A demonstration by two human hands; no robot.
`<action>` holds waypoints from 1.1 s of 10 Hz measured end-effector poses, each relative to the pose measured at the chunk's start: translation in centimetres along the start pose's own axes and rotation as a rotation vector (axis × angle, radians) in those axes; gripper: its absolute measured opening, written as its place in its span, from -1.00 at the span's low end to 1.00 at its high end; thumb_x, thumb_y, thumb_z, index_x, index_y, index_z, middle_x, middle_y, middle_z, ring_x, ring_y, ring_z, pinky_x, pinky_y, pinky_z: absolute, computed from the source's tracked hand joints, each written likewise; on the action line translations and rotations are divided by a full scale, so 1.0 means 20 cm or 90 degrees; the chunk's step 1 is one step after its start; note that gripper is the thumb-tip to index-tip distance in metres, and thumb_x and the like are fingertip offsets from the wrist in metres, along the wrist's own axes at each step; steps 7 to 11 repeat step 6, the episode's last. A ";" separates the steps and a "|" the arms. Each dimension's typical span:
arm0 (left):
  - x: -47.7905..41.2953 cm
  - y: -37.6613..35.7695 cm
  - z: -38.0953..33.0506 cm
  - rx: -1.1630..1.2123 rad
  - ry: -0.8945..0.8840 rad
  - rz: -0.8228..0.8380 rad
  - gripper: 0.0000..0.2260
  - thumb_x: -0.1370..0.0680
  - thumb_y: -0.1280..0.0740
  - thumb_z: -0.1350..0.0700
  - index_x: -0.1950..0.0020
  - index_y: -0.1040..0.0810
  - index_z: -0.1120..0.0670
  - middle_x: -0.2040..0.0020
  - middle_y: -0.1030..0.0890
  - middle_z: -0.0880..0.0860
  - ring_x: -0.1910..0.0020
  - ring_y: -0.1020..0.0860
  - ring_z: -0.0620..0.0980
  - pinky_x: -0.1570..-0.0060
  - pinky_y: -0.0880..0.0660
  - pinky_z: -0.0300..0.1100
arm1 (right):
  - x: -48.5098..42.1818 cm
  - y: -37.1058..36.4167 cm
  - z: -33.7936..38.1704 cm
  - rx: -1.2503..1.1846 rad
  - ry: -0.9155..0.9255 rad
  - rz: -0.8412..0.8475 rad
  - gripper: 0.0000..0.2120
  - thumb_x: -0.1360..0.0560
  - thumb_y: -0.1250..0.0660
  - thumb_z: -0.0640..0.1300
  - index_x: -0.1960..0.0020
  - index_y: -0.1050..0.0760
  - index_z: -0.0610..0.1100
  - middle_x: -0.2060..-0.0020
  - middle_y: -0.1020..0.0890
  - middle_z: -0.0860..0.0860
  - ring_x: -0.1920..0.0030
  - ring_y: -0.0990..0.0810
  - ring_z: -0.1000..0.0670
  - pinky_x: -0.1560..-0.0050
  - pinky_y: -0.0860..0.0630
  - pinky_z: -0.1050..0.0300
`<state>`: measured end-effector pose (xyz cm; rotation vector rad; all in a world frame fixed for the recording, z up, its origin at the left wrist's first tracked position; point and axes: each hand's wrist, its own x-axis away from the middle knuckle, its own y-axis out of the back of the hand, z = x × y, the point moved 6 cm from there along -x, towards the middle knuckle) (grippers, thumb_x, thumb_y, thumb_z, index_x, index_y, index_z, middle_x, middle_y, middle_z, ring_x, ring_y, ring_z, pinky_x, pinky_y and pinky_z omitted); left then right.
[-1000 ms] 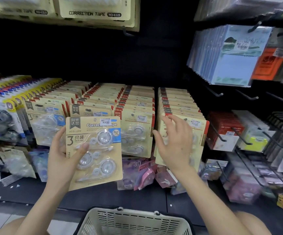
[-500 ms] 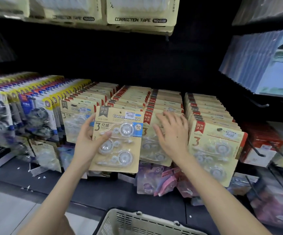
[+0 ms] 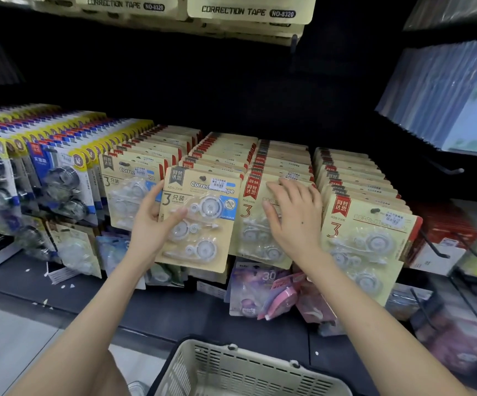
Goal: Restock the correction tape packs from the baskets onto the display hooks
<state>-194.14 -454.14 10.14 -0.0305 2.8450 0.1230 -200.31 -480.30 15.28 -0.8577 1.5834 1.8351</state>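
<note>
**Views:** one, head-worn and wide-angle; straight lines bow toward the borders.
**Facing:** forward and down onto rows of hanging tan cardboard correction tape packs (image 3: 354,181).
**Range:** near. The left hand (image 3: 148,224), holding a tan three-piece blister pack (image 3: 203,218), and the right hand (image 3: 294,221) sit mid-frame.
**Bottom edge:** cream slotted plastic basket (image 3: 231,355), close beneath the camera.
**Top edge:** cream boxes printed CORRECTION TAPE (image 3: 245,10).

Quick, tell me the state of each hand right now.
Left hand: holding a correction tape pack, thumb across its front.
Right hand: open, fingers flat on the front hanging pack beside it.
</note>
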 end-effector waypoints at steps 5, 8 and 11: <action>-0.02 -0.05 0.06 -0.254 0.017 -0.084 -0.34 -0.53 -0.36 -0.18 -0.55 -0.23 0.00 -0.31 -0.42 0.07 -0.35 -0.39 0.13 -0.34 -0.36 0.18 | 0.01 0.01 0.01 0.018 0.007 0.039 -0.58 -0.59 -0.11 0.07 -0.28 -0.52 -0.14 -0.21 -0.60 -0.13 -0.23 -0.54 -0.20 -0.32 -0.37 -0.27; 0.00 -0.03 -0.03 -0.323 0.002 -0.115 -0.38 -0.55 -0.37 -0.13 -0.52 -0.27 0.05 -0.41 -0.37 0.18 -0.42 -0.30 0.17 -0.39 -0.27 0.09 | 0.01 0.09 0.03 -0.006 0.009 0.010 -0.59 -0.59 -0.14 0.06 -0.28 -0.50 -0.16 -0.20 -0.59 -0.15 -0.23 -0.54 -0.20 -0.34 -0.35 -0.20; 0.00 -0.03 -0.03 -0.323 0.002 -0.115 -0.38 -0.55 -0.37 -0.13 -0.52 -0.27 0.05 -0.41 -0.37 0.18 -0.42 -0.30 0.17 -0.39 -0.27 0.09 | 0.01 0.09 0.03 -0.006 0.009 0.010 -0.59 -0.59 -0.14 0.06 -0.28 -0.50 -0.16 -0.20 -0.59 -0.15 -0.23 -0.54 -0.20 -0.34 -0.35 -0.20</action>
